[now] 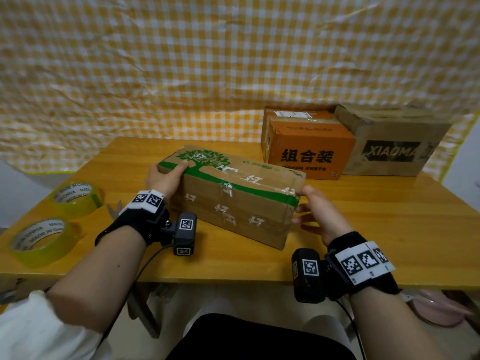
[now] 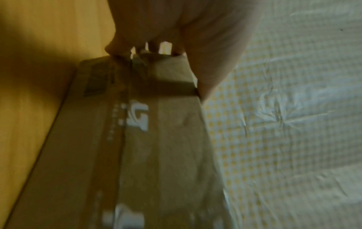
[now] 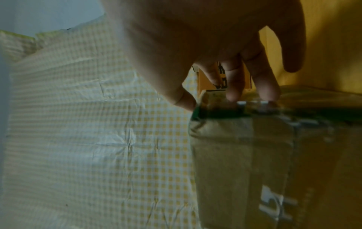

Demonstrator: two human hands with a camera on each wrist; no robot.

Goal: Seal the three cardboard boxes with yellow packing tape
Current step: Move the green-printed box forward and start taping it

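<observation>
1. A long cardboard box printed with a green tree (image 1: 233,193) lies slantwise in the middle of the wooden table (image 1: 376,229), its near long side facing the person.
2. The left hand (image 1: 165,178) grips the box's left end, thumb lying along the green band on top and fingers curled round the end; the left wrist view shows those fingers (image 2: 117,48) hooked over the far edge.
3. The right hand (image 1: 320,216) holds the right end with its thumb at the top corner and fingers spread against the end face; in the right wrist view the fingertips (image 3: 233,94) rest on the box's edge.
4. An orange box (image 1: 309,149) and a brown XIAOMA box (image 1: 394,144) stand touching side by side at the table's far right, well apart from the held box.
5. Two rolls of yellow packing tape (image 1: 75,198) (image 1: 42,241) lie flat near the table's left edge, scissors (image 1: 115,209) just beside the farther roll.
6. A yellow checked cloth (image 1: 207,61) hangs behind the table.
</observation>
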